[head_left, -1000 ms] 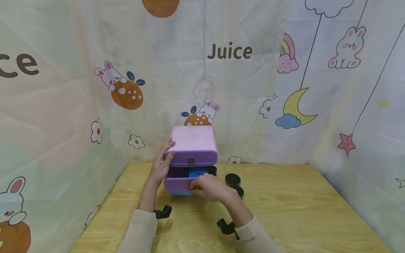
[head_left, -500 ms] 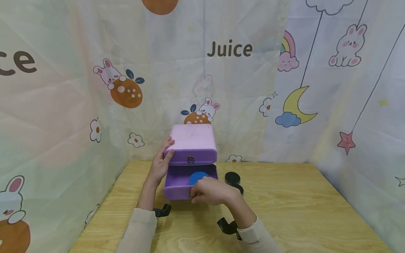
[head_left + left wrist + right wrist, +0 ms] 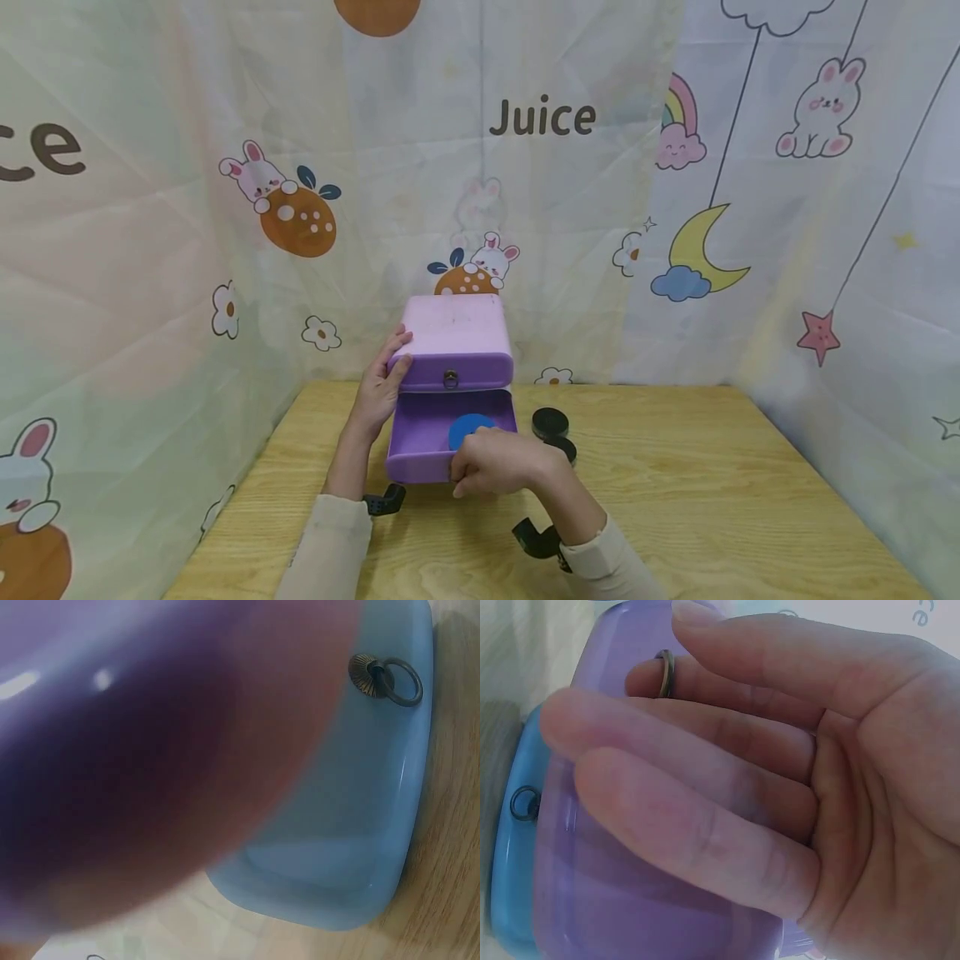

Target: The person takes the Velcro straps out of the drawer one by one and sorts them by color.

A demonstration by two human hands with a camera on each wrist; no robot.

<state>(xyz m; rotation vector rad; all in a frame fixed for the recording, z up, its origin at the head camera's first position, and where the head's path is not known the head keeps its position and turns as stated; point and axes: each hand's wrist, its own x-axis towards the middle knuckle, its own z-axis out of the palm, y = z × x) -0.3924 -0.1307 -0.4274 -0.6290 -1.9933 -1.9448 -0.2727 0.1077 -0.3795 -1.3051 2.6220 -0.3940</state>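
A small chest of drawers point(image 3: 456, 323) with a pink top stands on the table. Its purple middle drawer point(image 3: 420, 468) is pulled well out, and a blue round disc point(image 3: 467, 432) lies inside. My left hand point(image 3: 377, 393) holds the chest's upper left side, thumb at the front edge and fingers along the side. With one finger hooked through the brass ring pull point(image 3: 667, 673), my right hand point(image 3: 501, 461) is at the drawer front. In the left wrist view, a blurred purple and skin-toned shape covers much of the picture beside the blue bottom drawer point(image 3: 330, 817).
Two black round lids, one nearer the back point(image 3: 550, 422) and one in front of it point(image 3: 564, 451), lie on the wooden table point(image 3: 712, 483) right of the chest. A printed fabric curtain point(image 3: 577, 233) surrounds the back and sides.
The right hand has drawn the purple drawer out toward the person, so its inside and more of the blue disc show. The left hand stays on the chest.
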